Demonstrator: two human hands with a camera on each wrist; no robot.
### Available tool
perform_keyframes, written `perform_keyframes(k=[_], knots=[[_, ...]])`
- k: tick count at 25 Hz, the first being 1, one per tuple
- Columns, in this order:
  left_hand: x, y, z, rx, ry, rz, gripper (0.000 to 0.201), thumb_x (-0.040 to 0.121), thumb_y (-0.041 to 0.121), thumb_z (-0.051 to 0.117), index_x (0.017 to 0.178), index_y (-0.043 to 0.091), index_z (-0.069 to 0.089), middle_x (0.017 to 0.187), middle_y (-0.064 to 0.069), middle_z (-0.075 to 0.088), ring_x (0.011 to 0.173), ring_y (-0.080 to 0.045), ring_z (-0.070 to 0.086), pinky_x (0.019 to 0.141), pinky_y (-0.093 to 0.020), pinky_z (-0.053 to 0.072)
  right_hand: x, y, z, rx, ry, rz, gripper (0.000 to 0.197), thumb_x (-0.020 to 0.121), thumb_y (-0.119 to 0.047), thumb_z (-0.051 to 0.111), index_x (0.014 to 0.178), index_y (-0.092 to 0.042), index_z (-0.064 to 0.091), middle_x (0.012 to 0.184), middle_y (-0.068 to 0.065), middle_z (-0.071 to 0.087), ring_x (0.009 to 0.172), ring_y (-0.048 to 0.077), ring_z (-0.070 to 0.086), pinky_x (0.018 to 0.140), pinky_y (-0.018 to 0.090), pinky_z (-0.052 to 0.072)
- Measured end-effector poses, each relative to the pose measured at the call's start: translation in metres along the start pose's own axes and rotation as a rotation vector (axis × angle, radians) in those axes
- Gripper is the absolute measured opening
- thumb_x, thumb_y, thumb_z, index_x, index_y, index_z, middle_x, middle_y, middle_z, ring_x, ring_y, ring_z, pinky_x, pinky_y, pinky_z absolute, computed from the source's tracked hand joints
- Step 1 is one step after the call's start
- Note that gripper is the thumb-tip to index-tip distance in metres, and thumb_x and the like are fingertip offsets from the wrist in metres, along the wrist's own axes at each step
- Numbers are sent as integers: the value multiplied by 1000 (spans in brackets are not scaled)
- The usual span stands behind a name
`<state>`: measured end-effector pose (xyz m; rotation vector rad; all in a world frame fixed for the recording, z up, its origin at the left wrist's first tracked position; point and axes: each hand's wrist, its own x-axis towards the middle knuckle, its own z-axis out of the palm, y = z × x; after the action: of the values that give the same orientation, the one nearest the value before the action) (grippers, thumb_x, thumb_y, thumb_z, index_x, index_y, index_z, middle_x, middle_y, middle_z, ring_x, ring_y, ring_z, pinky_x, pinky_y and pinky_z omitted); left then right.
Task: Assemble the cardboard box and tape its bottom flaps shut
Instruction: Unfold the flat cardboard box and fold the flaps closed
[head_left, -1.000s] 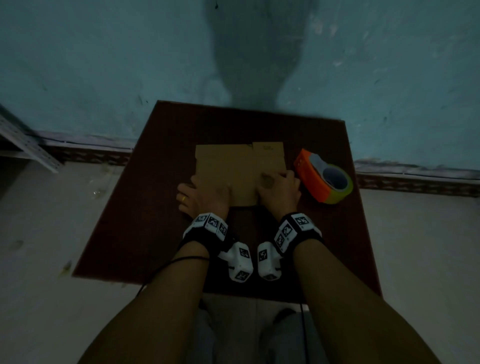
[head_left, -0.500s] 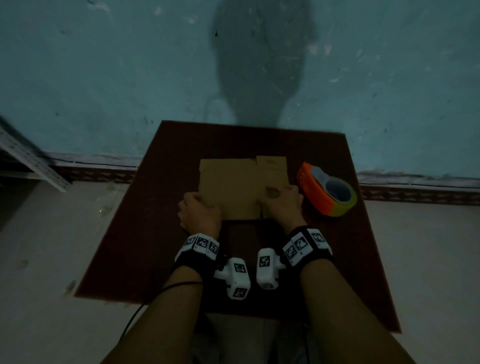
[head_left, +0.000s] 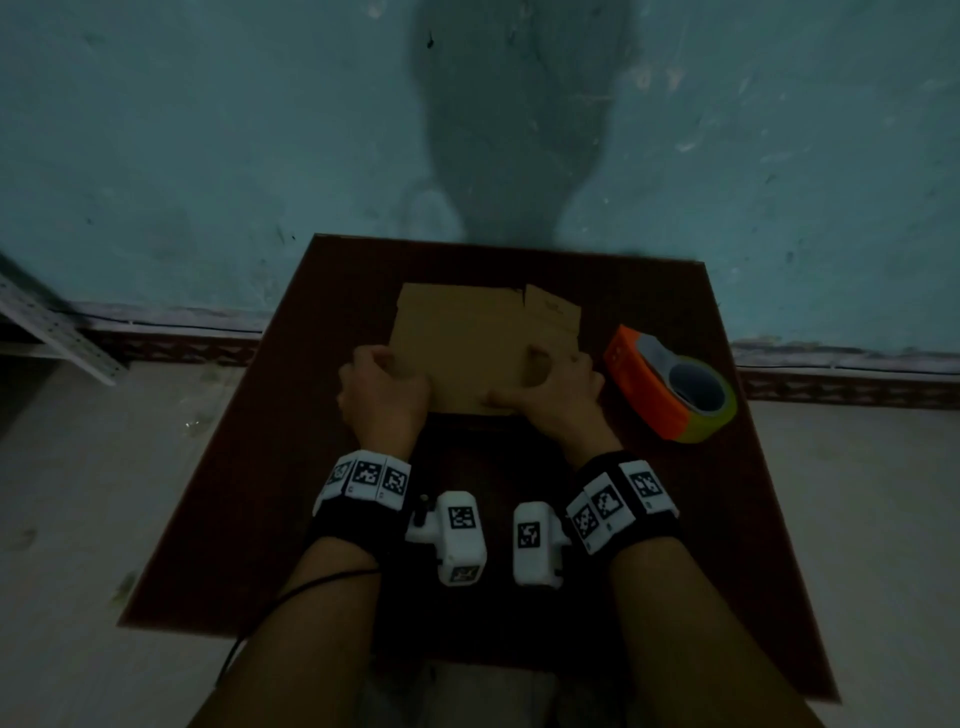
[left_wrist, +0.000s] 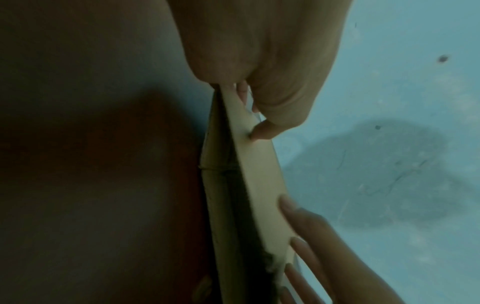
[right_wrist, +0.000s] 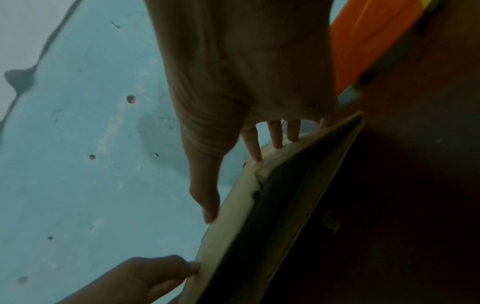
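Note:
A flattened brown cardboard box (head_left: 483, 338) lies in the middle of the dark red-brown table (head_left: 291, 493). My left hand (head_left: 382, 387) grips its near left corner, thumb on top and fingers curled under. My right hand (head_left: 553, 382) grips the near right part, with its fingers on the top panel. In the left wrist view the left hand (left_wrist: 270, 98) pinches the top layer of the cardboard box (left_wrist: 262, 174), which has lifted off the lower layer. In the right wrist view the right hand (right_wrist: 246, 115) has its fingertips on the raised edge of the cardboard box (right_wrist: 231, 226).
An orange tape dispenser (head_left: 670, 384) with a yellow-green roll sits on the table right of the box, close to my right hand. A blue-green wall rises behind the table. A perforated metal rail (head_left: 47, 332) leans at the far left. Pale floor surrounds the table.
Both hands went from lying flat on the cardboard to gripping its near edge. The near edge has risen and the layers have begun to part. The tape dispenser has not moved.

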<state>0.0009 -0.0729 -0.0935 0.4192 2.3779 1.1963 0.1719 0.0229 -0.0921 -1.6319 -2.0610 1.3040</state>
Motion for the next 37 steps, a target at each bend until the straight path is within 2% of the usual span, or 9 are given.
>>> perform_keyframes(k=[4, 9, 13, 18, 22, 24, 30, 33, 37], knots=[[-4, 14, -7, -242, 40, 80, 43, 85, 31, 74, 124, 33, 56, 134, 2, 62, 126, -25, 59, 102, -44, 53, -11, -23, -7, 255, 135, -201, 114, 63, -60, 94, 160, -43, 36, 163, 0, 31, 151, 30, 28, 120, 59, 37], [-19, 39, -14, -525, -25, 130, 42, 99, 33, 72, 137, 24, 56, 112, 16, 64, 104, -2, 63, 79, -24, 51, -29, -37, -11, 485, 205, -371, 116, 72, -52, 93, 167, -40, 28, 170, -7, 37, 155, 15, 36, 125, 47, 38], [-17, 41, -23, -591, -48, 211, 41, 99, 18, 72, 136, 20, 55, 127, 6, 69, 111, -3, 65, 82, -18, 49, -30, -30, -28, 547, 280, -317, 78, 92, -32, 79, 162, -32, 44, 158, -6, 56, 144, 11, 52, 119, 42, 46], [-11, 46, -38, -643, -170, 379, 29, 96, -7, 63, 120, 9, 63, 129, -7, 75, 122, -13, 71, 97, -27, 57, -31, -23, -48, 603, 410, -216, 31, 106, -35, 58, 126, -16, 73, 109, 0, 74, 101, 15, 67, 83, 37, 50], [-19, 46, -39, -646, -133, 513, 29, 92, -14, 71, 116, 0, 64, 127, -18, 74, 113, -10, 75, 95, -22, 58, -33, -22, -55, 666, 489, -198, 36, 103, -46, 58, 92, -18, 78, 85, 7, 75, 81, 29, 68, 71, 43, 51], [-21, 48, -39, -696, -141, 538, 23, 93, -10, 73, 111, 2, 67, 128, -20, 74, 115, -14, 76, 96, -24, 58, -33, -23, -62, 645, 524, -205, 47, 103, -45, 60, 84, -5, 74, 75, 8, 69, 71, 26, 62, 65, 42, 46], [-32, 54, -46, -719, -24, 546, 12, 99, 3, 71, 107, 11, 76, 92, 15, 79, 88, 5, 71, 80, -12, 53, -37, -23, -74, 616, 432, -208, 42, 103, -23, 65, 75, 8, 68, 68, 16, 54, 54, 15, 49, 50, 29, 41], [-32, 53, -41, -645, -19, 470, 16, 102, 8, 68, 114, 17, 65, 102, 12, 69, 80, 17, 64, 70, -3, 47, -40, -24, -69, 544, 326, -198, 44, 103, -21, 64, 61, -9, 62, 53, -1, 54, 44, 6, 47, 49, 28, 40], [-32, 52, -35, -517, -71, 427, 21, 103, 7, 61, 113, 23, 51, 106, 7, 60, 74, 22, 58, 60, -1, 43, -45, -31, -62, 550, 224, -181, 27, 104, -35, 65, 91, -14, 75, 75, 7, 73, 61, 17, 71, 60, 32, 56]])
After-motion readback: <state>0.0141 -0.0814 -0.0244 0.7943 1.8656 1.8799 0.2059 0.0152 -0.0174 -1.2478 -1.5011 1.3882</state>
